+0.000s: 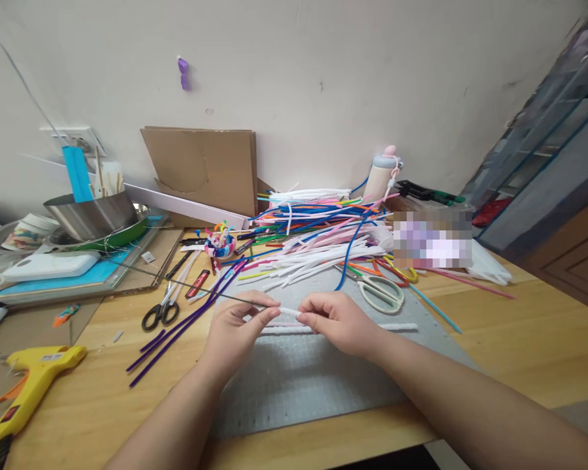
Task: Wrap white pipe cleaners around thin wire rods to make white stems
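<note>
Pinching the dark rod [230,297], the L hand [238,326] meets the white stem [289,313], prob. to keep both in line. The R hand [340,320] pinches the stem, maybe so it won't slip. The stem's b/w both hands' fingertips, over the mat [313,378], a bit back from the worktop's [102,398] front edge.

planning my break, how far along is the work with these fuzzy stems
Probably partway; the exact stage is unclear. The multicoloured fuzzy piece already looks shaped. In hand, the left hand pinches a thin dark rod and the right hand a short white fuzzy length. Seemingly left: the straight white stem on the mat; how many piled stems are needed, I can't tell.
</note>
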`<state>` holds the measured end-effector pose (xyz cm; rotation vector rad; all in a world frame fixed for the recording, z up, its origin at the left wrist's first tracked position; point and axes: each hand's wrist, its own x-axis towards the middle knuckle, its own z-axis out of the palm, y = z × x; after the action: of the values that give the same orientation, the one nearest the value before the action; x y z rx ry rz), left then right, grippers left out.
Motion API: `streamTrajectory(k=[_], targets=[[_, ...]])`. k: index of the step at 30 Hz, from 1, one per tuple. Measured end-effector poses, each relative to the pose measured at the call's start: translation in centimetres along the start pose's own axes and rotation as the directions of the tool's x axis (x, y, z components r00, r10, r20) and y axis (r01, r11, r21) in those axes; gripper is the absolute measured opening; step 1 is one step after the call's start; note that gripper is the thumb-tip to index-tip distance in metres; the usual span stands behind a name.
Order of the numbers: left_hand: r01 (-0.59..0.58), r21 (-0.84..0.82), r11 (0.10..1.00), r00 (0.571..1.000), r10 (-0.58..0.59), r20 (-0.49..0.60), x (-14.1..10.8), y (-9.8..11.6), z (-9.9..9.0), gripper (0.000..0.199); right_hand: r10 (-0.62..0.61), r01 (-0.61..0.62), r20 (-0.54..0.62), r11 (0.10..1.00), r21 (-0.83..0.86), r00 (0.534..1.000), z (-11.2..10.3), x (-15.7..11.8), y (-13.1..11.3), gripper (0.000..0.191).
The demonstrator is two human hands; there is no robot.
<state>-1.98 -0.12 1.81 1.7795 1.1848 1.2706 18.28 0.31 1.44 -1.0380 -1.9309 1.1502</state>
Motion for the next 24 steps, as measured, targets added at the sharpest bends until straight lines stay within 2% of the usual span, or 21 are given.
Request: streamTrajectory(k=[3, 6, 12, 16, 18, 19, 21, 23, 24], targets=[[0.084, -0.059, 0.995, 0.996, -0.085, 0.000, 0.0, -0.4, 0.1, 0.009, 0.158, -0.204, 0.175, 0.937, 0.283, 0.972, 0.1, 0.2, 0.1, 0.023], [0.117, -0.081, 0.990, 0.992, -0.113, 0.049, 0.2, -0.7, -0.1, 0.011, 0.175, -0.289, 0.283, 0.852, 0.437, 0.943, 0.1, 0.3, 0.4, 0.025], [0.119, -0.053, 0.992, 0.980, -0.109, 0.165, 0.8, -0.3, -1.0, 0.010, 0.180, -0.386, 0.391, 0.737, 0.555, 0.903, -0.1, 0.4, 0.8, 0.027], [0.119, -0.054, 0.991, 0.978, -0.108, 0.179, 0.8, -0.2, -1.1, 0.012, 0.138, -0.455, 0.500, 0.660, 0.597, 0.855, -0.5, 0.4, 0.9, 0.027], [0.140, -0.087, 0.986, 0.977, -0.124, 0.176, 0.7, -0.2, -0.9, 0.015, 0.131, -0.485, 0.543, 0.650, 0.584, 0.829, -0.4, 0.4, 0.9, 0.028], [0.154, -0.103, 0.983, 0.976, -0.135, 0.171, 0.7, -0.2, -0.7, 0.017, 0.139, -0.470, 0.526, 0.672, 0.572, 0.839, -0.3, 0.3, 0.9, 0.028], [0.179, -0.110, 0.978, 0.974, -0.161, 0.158, 0.5, -0.1, -0.5, 0.020, 0.164, -0.372, 0.403, 0.771, 0.517, 0.900, 0.1, 0.3, 0.7, 0.027], [0.210, -0.094, 0.973, 0.971, -0.197, 0.133, 0.4, 0.1, -0.2, 0.022, 0.151, -0.212, 0.188, 0.906, 0.365, 0.971, 0.6, 0.2, 0.6, 0.024], [0.232, -0.091, 0.968, 0.968, -0.221, 0.120, 0.4, 0.1, 0.0, 0.022, 0.112, -0.127, 0.074, 0.962, 0.240, 0.991, 0.8, 0.1, 0.5, 0.022]])
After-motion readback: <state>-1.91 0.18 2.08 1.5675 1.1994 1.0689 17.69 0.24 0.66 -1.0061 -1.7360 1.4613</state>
